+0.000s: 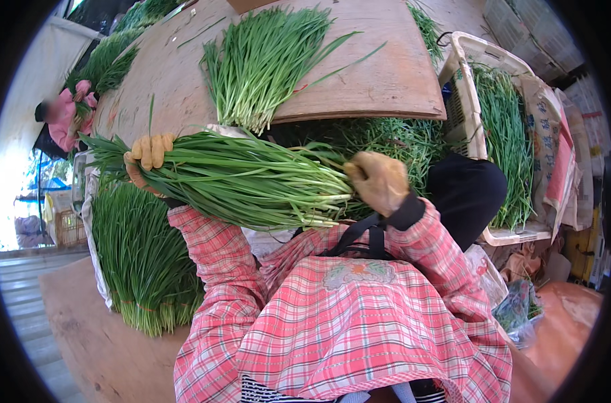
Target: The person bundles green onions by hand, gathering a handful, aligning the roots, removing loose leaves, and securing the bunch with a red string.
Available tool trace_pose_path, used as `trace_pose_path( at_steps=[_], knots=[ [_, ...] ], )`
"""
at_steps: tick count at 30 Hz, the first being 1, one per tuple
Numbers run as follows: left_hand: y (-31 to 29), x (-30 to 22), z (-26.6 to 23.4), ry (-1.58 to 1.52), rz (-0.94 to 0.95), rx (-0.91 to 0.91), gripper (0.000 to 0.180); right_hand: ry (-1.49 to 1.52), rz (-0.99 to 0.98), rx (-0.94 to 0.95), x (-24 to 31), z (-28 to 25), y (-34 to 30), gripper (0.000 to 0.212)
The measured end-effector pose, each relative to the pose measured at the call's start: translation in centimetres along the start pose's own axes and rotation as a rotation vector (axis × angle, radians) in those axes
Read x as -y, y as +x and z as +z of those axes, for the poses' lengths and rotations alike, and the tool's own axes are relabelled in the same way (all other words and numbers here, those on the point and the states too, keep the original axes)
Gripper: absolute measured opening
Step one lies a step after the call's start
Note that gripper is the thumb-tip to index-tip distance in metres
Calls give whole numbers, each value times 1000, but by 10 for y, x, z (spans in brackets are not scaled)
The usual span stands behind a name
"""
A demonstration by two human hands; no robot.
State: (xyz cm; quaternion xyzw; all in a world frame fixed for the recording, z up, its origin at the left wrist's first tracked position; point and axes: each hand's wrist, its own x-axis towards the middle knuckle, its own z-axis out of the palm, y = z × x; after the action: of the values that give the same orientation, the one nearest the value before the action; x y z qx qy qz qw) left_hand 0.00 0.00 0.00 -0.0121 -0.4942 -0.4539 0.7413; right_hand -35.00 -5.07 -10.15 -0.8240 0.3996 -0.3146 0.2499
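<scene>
A large bunch of garlic chives (251, 178) lies across in front of my chest, leaves to the left and pale stem ends to the right. My gloved left hand (148, 160) is wrapped round its leafy end. At the stem ends my gloved right hand (379, 181) is closed, fingers curled in a pinch. Whether it grips a stem or a loose leaf there is hidden. Just beyond, a loose pile of garlic chives (265, 60) rests on the wooden table (379, 74), its stems toward me.
Tied garlic chives (144, 255) stand packed at my left. At the right, a white plastic crate (476, 127) holds more greens. Leaf scraps (379, 144) lie below the table edge. Another person in pink (67, 121) handles greens at the far left.
</scene>
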Motion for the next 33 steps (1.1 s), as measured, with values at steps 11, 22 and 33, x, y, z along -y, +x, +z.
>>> trace_pose_path(
  at_steps=[11, 22, 33],
  knots=[
    [-62, 51, -77, -481, 95, 337, 26, 598, -111, 204, -25, -33, -1, 33],
    [-155, 14, -68, -185, -117, -607, 21, 510, 214, 247, -33, -27, -23, 8],
    [-169, 28, -74, -178, -116, -767, 22, 1268, 319, 541, -25, -5, -27, 74]
  ],
)
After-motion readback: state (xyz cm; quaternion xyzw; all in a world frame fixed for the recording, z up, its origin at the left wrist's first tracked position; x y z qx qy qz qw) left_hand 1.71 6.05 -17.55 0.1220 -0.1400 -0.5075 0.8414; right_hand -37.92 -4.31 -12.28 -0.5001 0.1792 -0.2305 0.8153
